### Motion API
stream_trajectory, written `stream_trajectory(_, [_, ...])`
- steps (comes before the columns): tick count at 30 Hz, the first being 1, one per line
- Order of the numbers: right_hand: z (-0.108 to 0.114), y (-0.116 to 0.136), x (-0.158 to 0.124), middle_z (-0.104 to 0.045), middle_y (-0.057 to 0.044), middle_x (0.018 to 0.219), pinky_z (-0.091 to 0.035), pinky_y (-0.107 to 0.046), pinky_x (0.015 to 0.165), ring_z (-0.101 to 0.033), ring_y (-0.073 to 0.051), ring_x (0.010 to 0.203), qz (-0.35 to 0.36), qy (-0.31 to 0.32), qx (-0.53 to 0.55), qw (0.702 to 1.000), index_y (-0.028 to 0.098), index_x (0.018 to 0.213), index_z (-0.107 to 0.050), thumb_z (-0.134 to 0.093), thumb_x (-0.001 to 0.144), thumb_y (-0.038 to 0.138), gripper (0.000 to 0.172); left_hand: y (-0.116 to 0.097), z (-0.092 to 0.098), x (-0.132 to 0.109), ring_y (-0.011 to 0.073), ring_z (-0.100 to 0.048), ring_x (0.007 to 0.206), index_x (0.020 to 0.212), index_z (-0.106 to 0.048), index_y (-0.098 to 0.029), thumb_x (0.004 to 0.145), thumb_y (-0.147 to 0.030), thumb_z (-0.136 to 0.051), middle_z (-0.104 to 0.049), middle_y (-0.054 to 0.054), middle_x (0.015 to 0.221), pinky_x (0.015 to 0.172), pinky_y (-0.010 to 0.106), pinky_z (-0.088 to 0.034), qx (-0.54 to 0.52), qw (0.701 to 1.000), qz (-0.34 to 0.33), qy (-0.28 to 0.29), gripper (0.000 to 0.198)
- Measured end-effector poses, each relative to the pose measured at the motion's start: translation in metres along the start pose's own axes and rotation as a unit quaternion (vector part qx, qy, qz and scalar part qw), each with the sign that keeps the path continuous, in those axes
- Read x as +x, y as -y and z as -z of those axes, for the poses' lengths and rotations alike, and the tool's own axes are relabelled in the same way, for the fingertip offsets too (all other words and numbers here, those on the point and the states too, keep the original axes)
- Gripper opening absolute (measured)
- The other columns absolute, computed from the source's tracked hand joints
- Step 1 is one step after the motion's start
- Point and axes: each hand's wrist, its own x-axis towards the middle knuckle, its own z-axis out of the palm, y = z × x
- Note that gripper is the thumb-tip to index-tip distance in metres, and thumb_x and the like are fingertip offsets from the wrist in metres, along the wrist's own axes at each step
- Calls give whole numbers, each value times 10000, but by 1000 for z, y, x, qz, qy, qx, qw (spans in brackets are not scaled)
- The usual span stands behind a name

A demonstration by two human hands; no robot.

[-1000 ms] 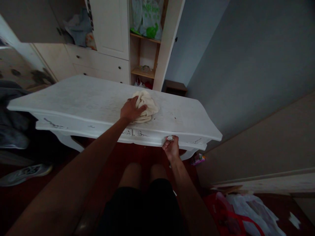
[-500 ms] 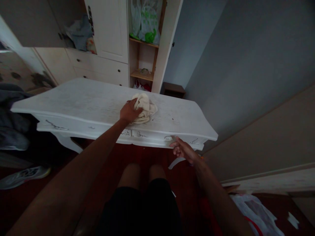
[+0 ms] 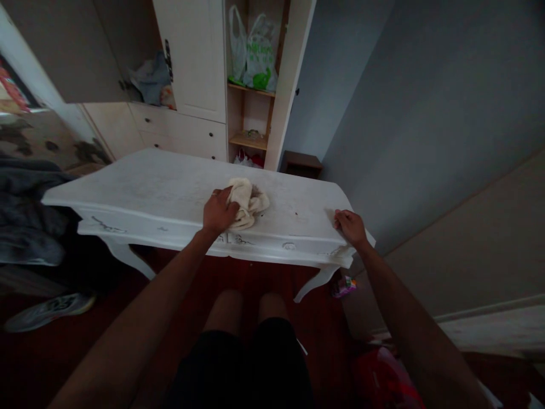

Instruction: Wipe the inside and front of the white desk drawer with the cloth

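A white, scuffed table (image 3: pixel 140 187) with curved legs stands in front of me. My left hand (image 3: pixel 218 211) presses a crumpled cream cloth (image 3: pixel 248 200) onto the tabletop near its front middle, fingers curled over the cloth. My right hand (image 3: pixel 349 226) rests on the table's right front corner, fingers bent over the edge. A small round drawer knob (image 3: pixel 289 246) shows on the table's front, between my hands. My knees are below the table's front edge.
A cream wardrobe (image 3: pixel 200 74) with drawers and open shelves holding plastic bags (image 3: pixel 255 54) stands behind the table. A grey wall runs along the right. Dark clothing (image 3: pixel 25 210) and a shoe (image 3: pixel 46 309) lie left. Red and white bags (image 3: pixel 383 380) sit on the floor right.
My right hand let go of the drawer knob and moved up and right onto the table's right corner. My left hand stayed on the cloth. The view shifted slightly.
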Motion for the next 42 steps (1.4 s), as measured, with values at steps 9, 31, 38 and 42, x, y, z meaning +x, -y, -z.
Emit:
stream_trajectory(9, [-4,-2,-5,-589,3,520,-389,-294,613,-545,-164,546,16,-16,-106,994,215,604,-571,-487,817,498,364,8,27,-118,240,-622,976,1125,-673,-157,759,-262,-476,-680,103,1068,898,364,-496,-114,990,-63,-55,429])
stream_trajectory(31, [-8,0,-11,-613,-16,586,-382,-286,626,-562,-179,605,35,-54,-154,986,219,633,-577,-488,834,430,304,-77,-114,-154,312,-559,1018,1136,-603,-129,811,-255,-516,-552,178,1118,870,424,-478,5,996,75,-49,359])
stream_trajectory(38, [-8,1,-13,-616,-21,607,-378,-282,609,-544,-176,605,46,-59,-154,985,222,643,-576,-483,846,431,307,-117,-116,-167,296,-575,1111,1316,-519,-145,814,-199,-481,-579,171,1248,965,412,-460,-40,989,75,123,506])
stream_trajectory(42, [-8,2,-13,-584,-7,574,-370,-280,601,-524,-171,579,37,-59,-155,985,223,628,-563,-486,843,431,308,-119,-130,-176,288,-577,1162,1306,-504,-127,794,-199,-503,-623,169,1221,1039,405,-427,-140,971,135,142,517])
